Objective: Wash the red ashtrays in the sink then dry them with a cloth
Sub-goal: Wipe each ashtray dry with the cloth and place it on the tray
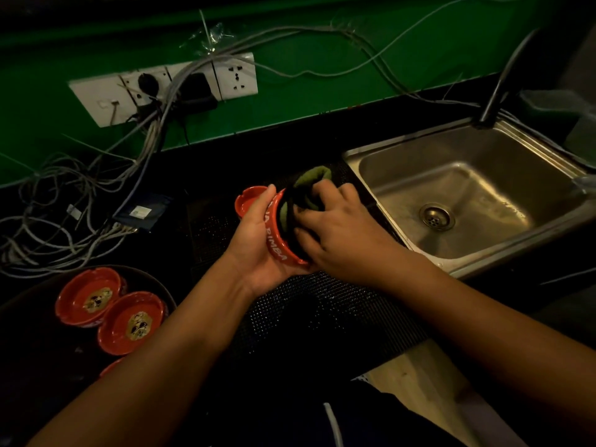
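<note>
Forearms reach in from the near edge over a dark mesh mat [322, 314] on the bench. Cupping one red ashtray [278, 245] from beneath, the left hand [254, 253] hooks its thumb over the rim and tips it on edge, probably to turn the bowl toward the other hand. The right hand [345, 243] grips a green-and-black cloth [311, 185], its fingers [324, 191] pressing the wad into that bowl, which looks like drying. A second ashtray [249, 201] sits just behind the left fingers. Two more ashtrays [132, 322] lie well to their left on a round tray [151, 275]. The sink [477, 201], right of the right fingers, holds no ashtray.
</note>
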A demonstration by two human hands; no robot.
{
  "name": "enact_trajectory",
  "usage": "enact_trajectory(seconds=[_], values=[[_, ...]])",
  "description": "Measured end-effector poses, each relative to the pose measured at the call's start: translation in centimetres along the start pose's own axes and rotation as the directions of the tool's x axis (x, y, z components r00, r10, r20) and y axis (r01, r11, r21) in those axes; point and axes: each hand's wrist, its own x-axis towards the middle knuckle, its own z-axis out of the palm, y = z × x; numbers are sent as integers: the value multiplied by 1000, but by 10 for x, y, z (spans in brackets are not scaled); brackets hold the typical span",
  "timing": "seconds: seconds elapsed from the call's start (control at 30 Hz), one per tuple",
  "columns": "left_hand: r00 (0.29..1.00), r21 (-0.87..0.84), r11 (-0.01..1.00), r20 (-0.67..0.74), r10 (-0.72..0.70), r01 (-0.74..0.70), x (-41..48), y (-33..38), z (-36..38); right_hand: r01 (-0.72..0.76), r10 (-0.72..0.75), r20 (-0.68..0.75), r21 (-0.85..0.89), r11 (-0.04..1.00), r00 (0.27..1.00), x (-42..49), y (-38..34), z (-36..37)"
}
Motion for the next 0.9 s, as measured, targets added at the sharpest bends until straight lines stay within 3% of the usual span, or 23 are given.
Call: enact_trajectory(seconds=[0.1,0.17,0.23,0.33,0.4,0.47,0.53,0.6,0.63,0.7,0.77,0.83,0.9], values=[[997,32,998,-48,53,-52,-1,0,-4,-121,122,6,-95,988,992,3,8,0],[992,46,993,-66,107,-104,-1,1,-4,-159,173,88,-149,976,981,3,9,4],[980,62,984,-90,175,-170,1,3,-2,-185,187,193,-28,982,963,2,5,6],[955,83,963,-133,264,-255,2,0,2,-278,172,324,315,907,930,5,2,4],[941,126,949,-142,306,-290,3,-3,3,-363,124,408,587,724,905,4,3,3],[940,134,949,-158,304,-284,4,-5,3,-467,74,470,822,325,880,-1,3,2],[953,82,968,-172,250,-239,2,-3,-2,-439,136,436,899,-8,890,-3,7,2],[975,81,986,-155,159,-148,-1,-1,-13,-292,325,312,950,-110,893,2,17,-1],[983,100,989,-140,122,-109,-3,-1,-18,-203,415,207,978,-55,886,5,23,-2],[993,123,990,-88,79,-68,-5,-3,-23,-116,499,-15,966,231,866,11,32,0],[998,155,987,-24,52,-47,-5,-4,-20,-103,396,-134,847,522,908,12,35,2],[999,211,977,42,18,-26,-6,-2,-18,-89,184,-60,704,704,981,12,33,3],[997,266,964,72,-11,-9,-7,1,-21,-84,80,28,436,896,996,11,34,3]])
